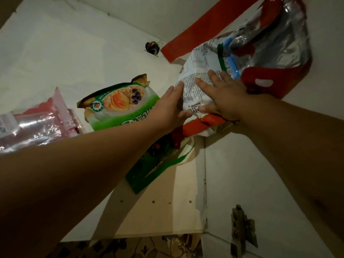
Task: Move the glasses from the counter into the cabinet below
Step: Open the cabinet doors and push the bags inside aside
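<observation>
At left I see a pink packet (37, 125) and a green cereal bag (119, 107). My left hand (172, 107) and right hand (221, 95) press flat, fingers straight, on the white bag (197, 86) at centre. No glasses visible, seemingly outside the frame. Shoving may topple the bag onto cabinet space the glasses need.

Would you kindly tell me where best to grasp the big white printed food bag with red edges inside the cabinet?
Probably by its two flanks, coming from the front: the white printed bag bulges full, and the left hand and right hand already flatten against its sides. Its foil top looks too loose to hold.
</observation>
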